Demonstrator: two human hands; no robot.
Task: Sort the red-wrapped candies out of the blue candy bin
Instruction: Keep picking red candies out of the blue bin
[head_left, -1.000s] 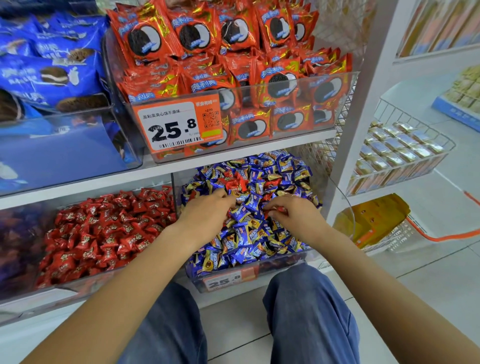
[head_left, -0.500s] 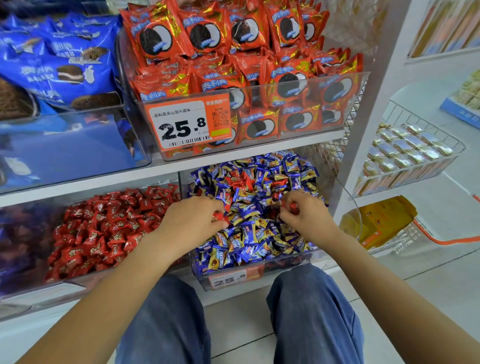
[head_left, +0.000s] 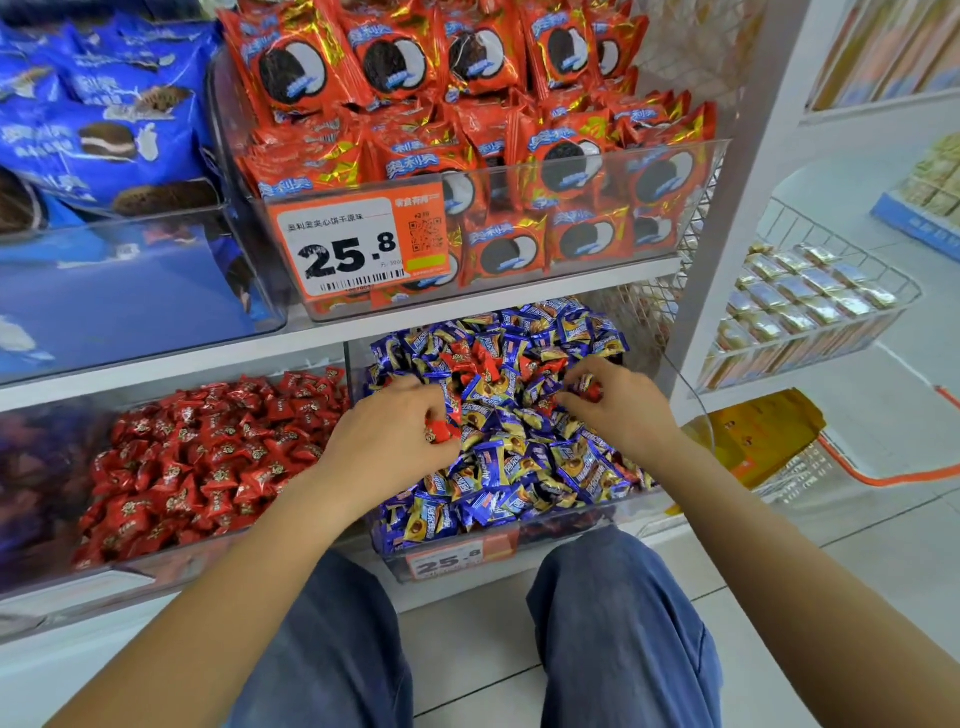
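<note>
A clear bin (head_left: 519, 545) on the low shelf is heaped with blue-wrapped candies (head_left: 519, 467). Several red-wrapped candies (head_left: 470, 364) lie mixed in near the heap's top. My left hand (head_left: 389, 431) is over the bin's left side, fingers curled round a red candy (head_left: 436, 428). My right hand (head_left: 618, 405) is over the right side and pinches another red candy (head_left: 587, 387) at its fingertips. To the left, a separate clear bin holds only red candies (head_left: 208, 457).
Above are bins of red biscuit packs (head_left: 467, 130) with a 25.8 price tag (head_left: 358, 244), and blue packs (head_left: 104, 114) at left. A wire basket of pale packets (head_left: 810, 296) and an orange-handled shopping basket (head_left: 769, 447) stand right. My knees (head_left: 467, 649) sit below.
Both hands have lifted slightly off the blue heap, each now with a red candy showing in its fingers. The camera has shifted a little, moving the shelves rightward in view.
</note>
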